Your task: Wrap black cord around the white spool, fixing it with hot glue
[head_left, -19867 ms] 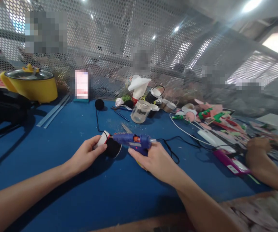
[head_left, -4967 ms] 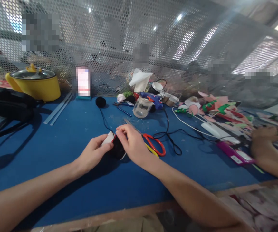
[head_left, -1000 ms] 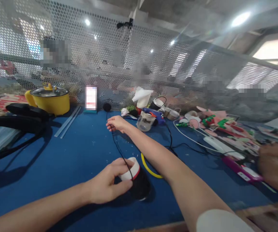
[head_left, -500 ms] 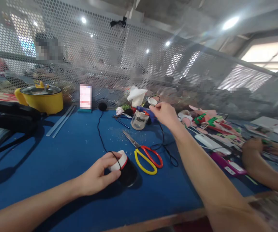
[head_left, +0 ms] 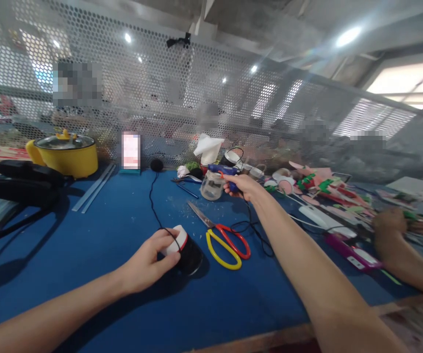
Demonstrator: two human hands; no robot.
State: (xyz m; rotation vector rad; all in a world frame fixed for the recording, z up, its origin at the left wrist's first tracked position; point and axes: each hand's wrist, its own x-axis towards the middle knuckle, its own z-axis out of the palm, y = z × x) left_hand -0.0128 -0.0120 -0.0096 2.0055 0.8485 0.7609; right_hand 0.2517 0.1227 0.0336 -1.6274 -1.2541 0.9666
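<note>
Overhead, perforated metal mesh [head_left: 196, 88] backs the cluttered blue tabletop [head_left: 115, 220].

From my feed the scene is bright, lit by ceiling lamps far above and a glaring window at the far right that washes out. Lens flare streaks across the perforated screen [head_left: 233, 98]. Soft shadows fall toward me on the blue table [head_left: 115, 220], darkest at the left. Edges bow and smear; the near right forearm is blurred.

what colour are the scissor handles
On the scissors, one handle is yellow and the other red; the head view shows them clearly.
</note>
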